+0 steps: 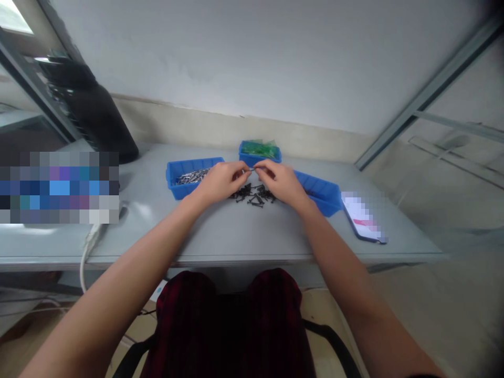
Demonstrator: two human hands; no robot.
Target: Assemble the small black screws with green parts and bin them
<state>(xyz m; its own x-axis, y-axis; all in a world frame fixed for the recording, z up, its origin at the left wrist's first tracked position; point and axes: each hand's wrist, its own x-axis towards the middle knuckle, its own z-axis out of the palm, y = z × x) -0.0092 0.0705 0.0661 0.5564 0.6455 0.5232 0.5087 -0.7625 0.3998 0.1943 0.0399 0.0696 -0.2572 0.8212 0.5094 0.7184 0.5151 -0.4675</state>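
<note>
Above the middle of the table, my left hand point(222, 181) and my right hand point(279, 181) meet with thumbs and fingertips pinched. A small thin screw point(252, 169) spans the gap between them, mostly covered by the fingers. Just below lies a loose pile of black screws point(256, 197) on the tabletop. Beside my left hand is a blue bin point(173, 181) filled with silver metal pieces point(192, 176), which look like screws. Partly behind my right hand, another blue bin point(325, 191) holds a few dark pieces that are hard to make out.
A small blue bin point(260, 158) with green plastic bags point(259, 149) stands at the back by the wall. A phone point(364, 218) lies at the right. On the left are a black bottle point(104, 121), a blurred-out screen point(59, 186) and a white cable point(88, 244).
</note>
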